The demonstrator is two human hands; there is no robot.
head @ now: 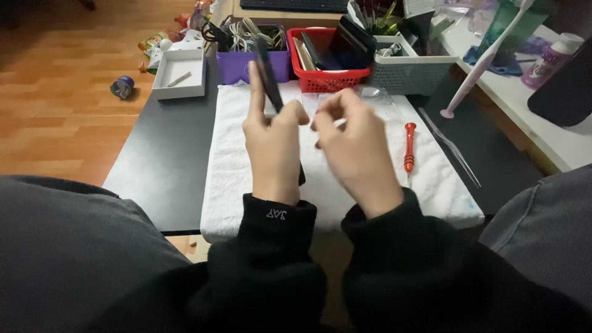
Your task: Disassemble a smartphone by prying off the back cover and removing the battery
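the person's left hand (271, 148) holds a thin dark slab (269, 77), most likely a phone, upright on its edge above a white towel (234, 166) spread over a low black table (163, 160); the fingers are wrapped around its lower part and the index finger runs up along its side. the right hand (354, 151) is just beside it, fingertips pinched narrow near the slab's edge, and it is blurred, so whether it grips something small cannot be told. a red-handled screwdriver (409, 147) lies on the towel to the right of that hand, apart from it, and a thin clear strip (450, 148) lies further right on the black surface. behind the towel stand a purple bin (246, 66) with cables, a red basket (327, 79) holding flat dark items, and a grey basket (410, 73); a white open box (179, 77) sits at the back left. judging by this, the work on the slab looks to be in its early or middle part: the slab appears whole and in hand, the screwdriver is set down, and no loose parts can be made out on the towel.
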